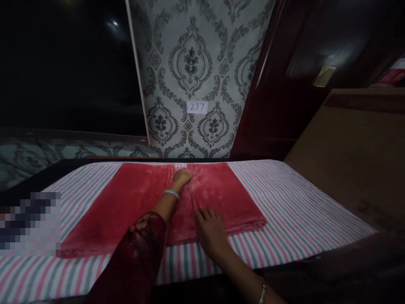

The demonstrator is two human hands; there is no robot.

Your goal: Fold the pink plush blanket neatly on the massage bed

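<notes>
A red velvety cloth [126,202] lies spread flat on a striped pink, grey and white sheet [284,202]. Its right part is folded over, with an edge running down the middle. My left hand [182,177] reaches far forward and presses flat on the cloth near its far edge, at the fold line. My right hand [210,230] rests palm down on the cloth's near part, fingers apart, by the same fold line. Neither hand grips anything. A dark red lace sleeve covers my left forearm, and each wrist carries a bangle.
A patterned grey wall [190,63] with a paper label reading 277 [197,107] stands behind the bed. A dark wooden door [300,63] is at the right, a dark window [63,63] at the left. A blurred patch [30,223] sits at the left edge.
</notes>
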